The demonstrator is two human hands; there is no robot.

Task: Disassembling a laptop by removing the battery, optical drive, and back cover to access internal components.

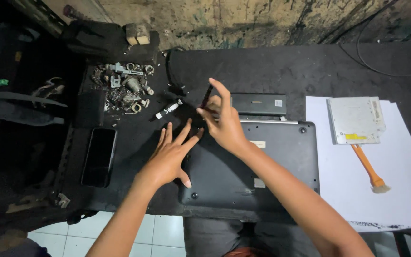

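Note:
A black laptop lies upside down on the dark workbench, its base facing up. My left hand rests flat with spread fingers on the laptop's left edge. My right hand is above the laptop's far left corner, pinching a thin dark screwdriver held nearly upright. A long black battery pack lies just beyond the laptop.
A smartphone lies at the left. A pile of metal parts and screws sits at the far left. On a white sheet at the right lie an optical drive and an orange-handled brush. A small black-and-white tool is near the pile.

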